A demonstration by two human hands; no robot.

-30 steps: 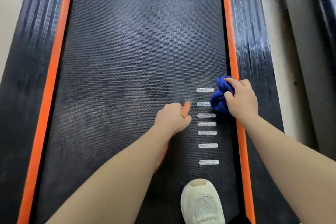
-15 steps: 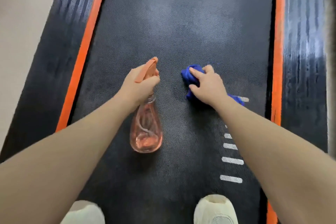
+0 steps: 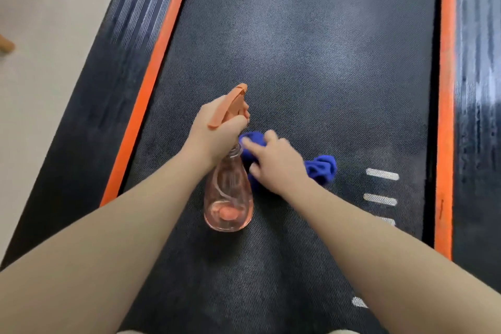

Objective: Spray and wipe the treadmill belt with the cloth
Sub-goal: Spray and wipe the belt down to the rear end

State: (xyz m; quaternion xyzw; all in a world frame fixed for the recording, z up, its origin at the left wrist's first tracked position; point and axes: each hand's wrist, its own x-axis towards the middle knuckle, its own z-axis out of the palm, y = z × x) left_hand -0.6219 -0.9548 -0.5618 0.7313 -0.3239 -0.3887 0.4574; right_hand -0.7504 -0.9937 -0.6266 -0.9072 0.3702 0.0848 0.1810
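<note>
**Bottle and cloth at mid-belt**

We saw the left hand [image 3: 217, 135] curled round the neck of a clear pink spray bottle [image 3: 229, 195], its orange trigger head [image 3: 230, 106] sticking out above the fingers [image 3: 241, 123] and pointing up the treadmill belt [image 3: 311, 49]. A small amount of pinkish liquid sat at the bottle's bottom; the rest looked empty, with a tube visible inside. Just right of the bottle, the right hand [image 3: 279, 165] pressed down on the blue cloth [image 3: 321, 169], its fingers [image 3: 269, 135] bent over the bunched fabric, which lay on the belt and stuck out on both sides of the hand. White dashes [image 3: 382, 174] marked the belt right of the cloth, beside the orange side strip [image 3: 446, 116].
</note>
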